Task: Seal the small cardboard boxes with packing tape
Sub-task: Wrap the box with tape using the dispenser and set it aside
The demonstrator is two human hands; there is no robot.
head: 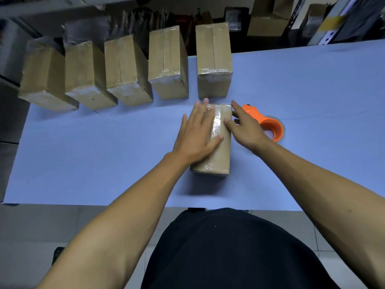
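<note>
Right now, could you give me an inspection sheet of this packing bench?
Surface: pale blue table.
Job's things: small box, clear tape along its top; orange tape dispenser lying beside it.
Clutter: row of five taped boxes at the far edge.
Hands: left hand flat on the box; right hand with fingers straight on its top.
Cables: nothing seen.
Surroundings: dark shelving with cartons behind.

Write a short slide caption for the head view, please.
Both hands press tape flat on a cardboard box; tape dispenser beside it.
</note>
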